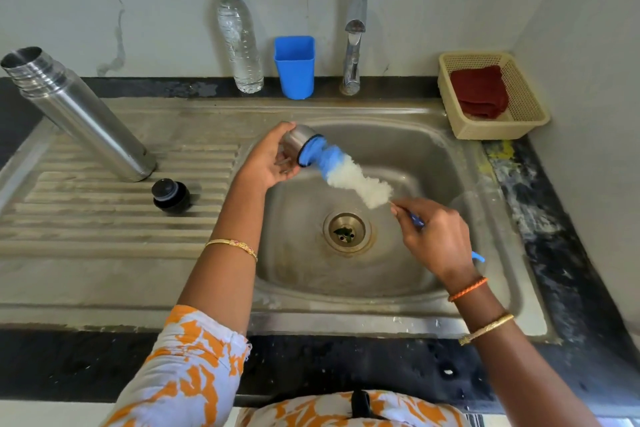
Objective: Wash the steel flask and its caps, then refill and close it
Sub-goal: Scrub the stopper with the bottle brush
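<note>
Head view is showing the left hand point(268, 163) gripping 1 steel cap point(298, 142) over the sink point(450, 156) while the right hand point(436, 236) is pinching the handle of 1 bottle brush point(349, 177), its blue end working inside the cap. Scrubbing looks to be underway, with rinsing, refilling and closing seemingly left. 1 open steel flask point(79, 114) and 1 black inner cap point(171, 194) are waiting on the drainboard point(104, 236), and 1 water bottle point(240, 42) is standing by the tap point(355, 35).
</note>
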The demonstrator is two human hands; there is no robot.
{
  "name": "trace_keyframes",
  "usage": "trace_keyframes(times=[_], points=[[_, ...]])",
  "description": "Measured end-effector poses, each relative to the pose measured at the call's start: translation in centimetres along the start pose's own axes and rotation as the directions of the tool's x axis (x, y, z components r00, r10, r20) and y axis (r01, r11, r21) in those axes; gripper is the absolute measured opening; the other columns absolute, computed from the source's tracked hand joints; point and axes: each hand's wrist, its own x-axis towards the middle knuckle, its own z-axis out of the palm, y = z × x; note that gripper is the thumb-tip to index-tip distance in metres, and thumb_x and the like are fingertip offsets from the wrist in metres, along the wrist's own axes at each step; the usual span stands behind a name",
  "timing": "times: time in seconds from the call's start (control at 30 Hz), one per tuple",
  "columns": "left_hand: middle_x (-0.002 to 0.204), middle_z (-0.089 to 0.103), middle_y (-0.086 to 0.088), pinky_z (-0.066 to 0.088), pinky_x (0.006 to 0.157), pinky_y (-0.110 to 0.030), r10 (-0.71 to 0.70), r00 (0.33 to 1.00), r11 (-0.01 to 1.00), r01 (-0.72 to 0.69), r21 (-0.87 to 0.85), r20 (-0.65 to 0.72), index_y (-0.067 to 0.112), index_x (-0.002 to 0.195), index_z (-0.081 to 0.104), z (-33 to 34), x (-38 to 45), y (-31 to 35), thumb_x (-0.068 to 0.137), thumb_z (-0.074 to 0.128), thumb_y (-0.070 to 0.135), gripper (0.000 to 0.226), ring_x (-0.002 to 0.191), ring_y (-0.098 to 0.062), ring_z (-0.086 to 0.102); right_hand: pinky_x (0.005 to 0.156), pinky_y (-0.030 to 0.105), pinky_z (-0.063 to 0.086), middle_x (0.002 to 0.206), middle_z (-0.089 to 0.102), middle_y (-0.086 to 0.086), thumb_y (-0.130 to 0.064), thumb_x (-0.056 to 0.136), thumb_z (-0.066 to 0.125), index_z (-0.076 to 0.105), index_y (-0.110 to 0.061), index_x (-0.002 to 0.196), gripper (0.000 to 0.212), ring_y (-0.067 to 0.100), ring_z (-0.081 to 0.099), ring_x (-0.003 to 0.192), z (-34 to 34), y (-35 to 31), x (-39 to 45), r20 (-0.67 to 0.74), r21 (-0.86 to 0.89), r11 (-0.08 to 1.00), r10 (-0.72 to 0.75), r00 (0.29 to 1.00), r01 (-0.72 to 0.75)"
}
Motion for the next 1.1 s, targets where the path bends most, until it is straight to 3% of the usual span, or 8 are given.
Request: trace_keyframes(times=[0.17, 0.3, 0.37, 0.5, 0.63, 0.73, 0.93, 1.1], points=[[0.087, 0.059, -0.011, 0.058, 0.078, -0.039, 0.046, 0.998, 0.998, -0.048, -0.040, -0.036, 0.013, 0.088, 0.054, 1.0, -0.4, -0.3, 0.082, 0.073, 0.034, 0.028, 0.084, -0.024, 0.065, 0.056, 0.027, 0.052, 0.084, 0.071, -0.007, -0.018, 0.086, 0.066, 0.075, -0.019, 0.091, 0.010, 0.016, 0.066, 0.068, 0.8, 0.0, -0.3, -0.030, -0.015, 0.998, -0.068, 0.997, 0.067], [0.076, 0.064, -0.004, 0.054, 0.071, -0.031, 0.210, 0.967, 0.929, -0.152, -0.339, 0.143, 0.013, 0.088, 0.060, 0.9, -0.6, -0.6, 0.088, 0.063, 0.023, 0.010, 0.071, -0.017, 0.062, 0.040, 0.016, 0.031, 0.057, 0.048, -0.002, -0.014, 0.095, 0.055, 0.070, -0.013, 0.076, 0.024, 0.007, 0.035, 0.036, -0.5, -0.7, 1.3, 0.618, 0.465, 0.638, 0.263, 0.741, -0.614], [0.087, 0.067, -0.005, 0.053, 0.084, -0.039, 0.205, 0.948, 0.938, -0.118, -0.327, 0.244, 0.015, 0.097, 0.059, 0.4, -0.8, -1.0, 0.088, 0.063, 0.028, 0.017, 0.083, -0.020, 0.065, 0.035, 0.013, 0.020, 0.056, 0.041, 0.002, -0.014, 0.098, 0.049, 0.067, -0.011, 0.073, 0.030, 0.005, 0.024, 0.033, -0.8, -0.5, 1.5, 0.702, 0.490, 0.517, 0.244, 0.669, -0.702], [0.115, 0.060, -0.009, 0.048, 0.091, -0.038, 0.009, 0.978, 0.994, 0.015, -0.112, 0.209, 0.023, 0.111, 0.060, -0.4, -0.9, -1.3, 0.083, 0.064, 0.049, 0.039, 0.105, -0.024, 0.060, 0.057, 0.019, 0.045, 0.069, 0.067, -0.004, -0.016, 0.090, 0.063, 0.074, -0.017, 0.084, 0.013, 0.004, 0.057, 0.057, -0.3, 0.6, 0.7, 0.176, 0.256, 0.948, 0.146, 0.973, -0.189], [0.115, 0.060, -0.013, 0.056, 0.082, -0.043, -0.006, 0.999, 0.992, 0.011, -0.123, 0.041, 0.018, 0.124, 0.050, 0.2, -1.5, -0.8, 0.076, 0.075, 0.047, 0.060, 0.104, -0.030, 0.064, 0.056, 0.023, 0.048, 0.087, 0.071, -0.006, -0.016, 0.084, 0.070, 0.074, -0.019, 0.093, 0.010, 0.017, 0.066, 0.069, -0.3, 1.0, -0.5, -0.026, -0.054, 0.996, -0.077, 0.997, 0.076], [0.102, 0.063, -0.010, 0.056, 0.072, -0.039, 0.056, 0.998, 0.996, -0.056, -0.072, -0.008, 0.015, 0.108, 0.057, 1.1, -1.6, -1.2, 0.079, 0.077, 0.033, 0.040, 0.092, -0.024, 0.065, 0.059, 0.022, 0.045, 0.080, 0.068, -0.008, -0.016, 0.087, 0.068, 0.074, -0.018, 0.089, 0.007, 0.011, 0.061, 0.068, -0.4, 0.1, -0.5, 0.087, 0.086, 0.996, -0.023, 0.996, 0.015], [0.096, 0.067, -0.005, 0.047, 0.082, -0.038, 0.179, 0.930, 0.950, -0.078, -0.303, 0.321, 0.021, 0.093, 0.062, 0.4, -1.5, -2.6, 0.087, 0.061, 0.027, 0.009, 0.098, -0.023, 0.063, 0.037, 0.009, 0.013, 0.053, 0.030, -0.001, -0.019, 0.100, 0.044, 0.059, -0.007, 0.074, 0.032, 0.004, 0.018, 0.034, -2.5, 0.0, 1.2, 0.810, 0.425, 0.454, 0.195, 0.553, -0.783], [0.110, 0.062, -0.010, 0.051, 0.081, -0.040, -0.064, 0.980, 0.992, 0.084, -0.098, 0.187, 0.020, 0.112, 0.057, -0.3, -1.8, -2.2, 0.074, 0.068, 0.057, 0.054, 0.101, -0.025, 0.062, 0.059, 0.024, 0.047, 0.065, 0.063, -0.007, -0.022, 0.093, 0.059, 0.072, -0.016, 0.085, 0.017, 0.014, 0.059, 0.060, -2.7, 0.5, 0.6, 0.372, 0.154, 0.969, 0.126, 0.920, -0.195]])
